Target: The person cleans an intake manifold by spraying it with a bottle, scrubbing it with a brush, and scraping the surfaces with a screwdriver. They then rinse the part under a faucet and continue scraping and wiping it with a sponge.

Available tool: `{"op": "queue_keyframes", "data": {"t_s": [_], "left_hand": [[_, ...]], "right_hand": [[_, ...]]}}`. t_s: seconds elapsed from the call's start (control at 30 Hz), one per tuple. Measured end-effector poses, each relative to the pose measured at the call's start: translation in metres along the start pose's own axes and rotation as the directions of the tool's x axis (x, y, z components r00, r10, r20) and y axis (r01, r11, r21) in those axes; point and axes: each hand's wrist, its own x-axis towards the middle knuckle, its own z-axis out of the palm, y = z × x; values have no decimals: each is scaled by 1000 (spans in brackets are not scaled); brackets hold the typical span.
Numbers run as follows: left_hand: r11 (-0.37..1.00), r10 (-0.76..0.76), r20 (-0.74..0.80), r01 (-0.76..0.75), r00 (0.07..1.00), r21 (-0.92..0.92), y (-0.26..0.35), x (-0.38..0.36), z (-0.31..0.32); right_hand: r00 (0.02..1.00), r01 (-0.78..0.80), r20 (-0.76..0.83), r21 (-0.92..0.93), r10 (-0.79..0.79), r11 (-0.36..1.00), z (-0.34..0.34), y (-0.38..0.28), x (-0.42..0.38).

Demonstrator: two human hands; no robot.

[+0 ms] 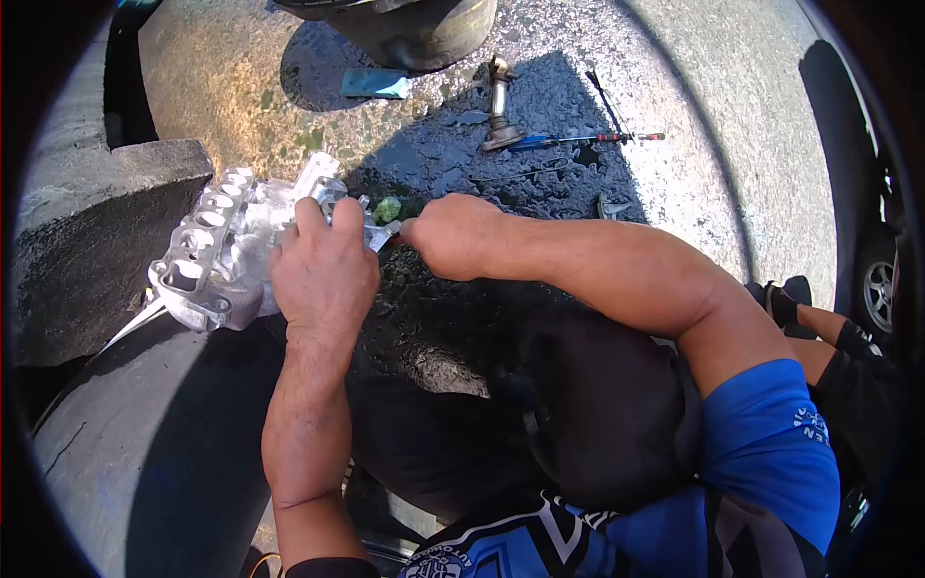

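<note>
A silvery cast-metal part with a row of oval ports, which looks like an engine intake manifold [202, 236], lies tilted at the left in bright sun. My left hand [328, 255] is on its right end, with fingers curled over the metal. Just right of it, my right hand [453, 236] is a closed fist, knuckles up, at the manifold's edge. A small reddish bit shows by its fingertips, but the thing in the fist is mostly hidden. Between the hands, slightly farther away, sits a small green lump [387, 209].
Beyond stand a large bucket [424, 34] and a teal block [376, 84]. A metal shaft-like part [499, 106] and a red-and-blue screwdriver [617, 138] lie on wet ground. A dark curved rubber-like piece [106, 231] is left; another person's arm [814, 323] shows right.
</note>
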Motion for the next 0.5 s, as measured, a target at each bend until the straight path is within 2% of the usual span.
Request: {"op": "queue_keyframes", "data": {"t_s": [0.03, 0.13, 0.23, 0.27, 0.33, 0.37, 0.4, 0.5], "left_hand": [[1000, 13, 35, -14, 999, 23, 0, -1, 0], [997, -65, 5, 65, 998, -47, -8, 14, -15], [988, -141, 192, 151, 971, -35, -3, 36, -33], [996, -79, 127, 82, 989, -24, -5, 35, -30], [998, -48, 130, 54, 990, -37, -9, 38, -37], [998, -42, 138, 48, 990, -41, -13, 40, -38], [991, -96, 138, 107, 986, -75, -17, 43, -36], [991, -68, 126, 82, 990, -104, -12, 46, -36]], "right_hand": [[999, 47, 9, -57, -46, 997, -2, -4, -5], [982, 150, -91, -174, -168, 973, -20, -12, -24], [980, 185, -32, -204, -195, 961, -17, -24, -5], [982, 181, -4, -229, -187, 956, -19, -26, -5], [977, 197, -34, -240, -211, 951, -35, -15, -18], [972, 214, -44, -242, -231, 946, -40, -9, -20], [954, 251, -105, -237, -281, 939, -31, -2, -15], [949, 306, -7, -199, -314, 931, -26, -25, 0]]}}
